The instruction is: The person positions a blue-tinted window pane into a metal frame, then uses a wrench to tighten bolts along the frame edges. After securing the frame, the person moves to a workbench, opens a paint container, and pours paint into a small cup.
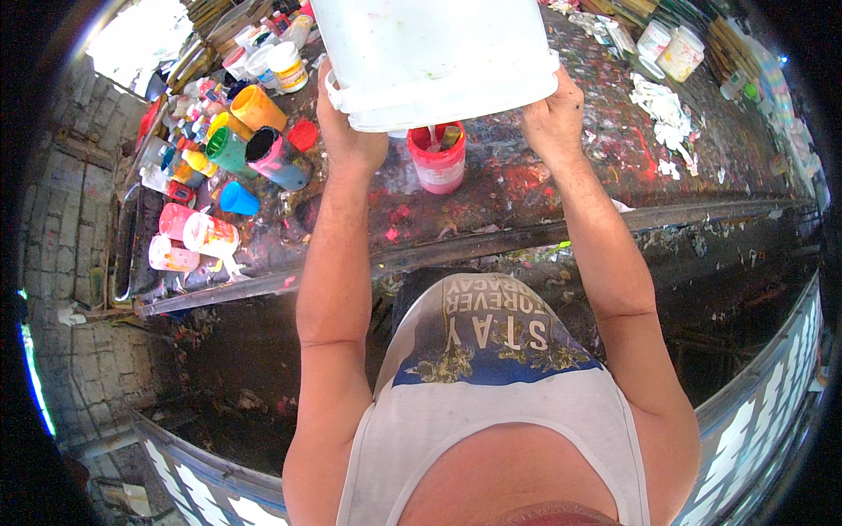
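Observation:
A large white plastic bucket (pixel 438 53) is held up over the table between my two hands. My left hand (pixel 353 138) is closed on its left side near the rim, with most of the fingers hidden behind it. On the opposite side my right hand (pixel 556 114) grips it, fingers curled. The bucket is tilted with its rim toward me, and its inside cannot be seen. Just below the rim stands a pink-red paint container (pixel 438 162) with red paint inside. A thin pale streak shows at its mouth, perhaps liquid or a stirring stick; I cannot tell which.
The paint-stained table (pixel 491 193) has a raised front edge. Left of my arm crowd several paint containers, among them an orange cup (pixel 259 109), a black-topped cup (pixel 279 159) and a blue cup (pixel 239 199). White rags (pixel 664 114) and two whitish tubs (pixel 680 53) lie farther right.

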### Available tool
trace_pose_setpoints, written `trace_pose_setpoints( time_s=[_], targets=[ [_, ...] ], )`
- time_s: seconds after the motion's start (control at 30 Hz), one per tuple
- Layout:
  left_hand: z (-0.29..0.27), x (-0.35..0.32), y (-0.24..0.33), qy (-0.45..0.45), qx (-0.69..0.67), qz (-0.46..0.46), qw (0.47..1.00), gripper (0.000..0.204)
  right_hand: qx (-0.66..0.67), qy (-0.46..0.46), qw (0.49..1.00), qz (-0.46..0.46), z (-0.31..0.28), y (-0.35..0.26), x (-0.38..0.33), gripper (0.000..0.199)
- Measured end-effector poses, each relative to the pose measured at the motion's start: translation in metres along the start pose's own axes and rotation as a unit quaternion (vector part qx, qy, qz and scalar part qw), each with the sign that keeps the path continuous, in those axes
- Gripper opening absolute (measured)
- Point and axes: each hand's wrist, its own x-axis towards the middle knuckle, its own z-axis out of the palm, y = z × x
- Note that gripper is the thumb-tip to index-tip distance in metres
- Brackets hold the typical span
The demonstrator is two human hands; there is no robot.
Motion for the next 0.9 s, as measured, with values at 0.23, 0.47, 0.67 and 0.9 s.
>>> trace_pose_setpoints(
  time_s=[0.23, 0.47, 0.67, 0.9],
  targets=[
    [-0.0006, 0.0013, -0.001, -0.009, -0.002, -0.006, 1.0, 0.048, -0.018, 0.006, 1.0, -0.018, 0.0014, 0.0025, 0.0003, 0.044],
    [-0.0007, -0.0012, 0.0011, -0.011, 0.028, -0.015, 0.999, 0.051, -0.012, 0.005, 1.0, -0.016, 0.0015, 0.0033, -0.0004, 0.047],
    [-0.0011, 0.0016, 0.002, -0.016, 0.004, -0.012, 1.0, 0.046, -0.01, 0.002, 1.0, -0.014, 0.0012, 0.0053, -0.0006, 0.048],
    [-0.0016, 0.0018, 0.0033, -0.008, -0.017, -0.005, 1.0, 0.044, -0.007, -0.002, 1.0, -0.015, 0.0007, 0.0042, -0.001, 0.048]
  ],
)
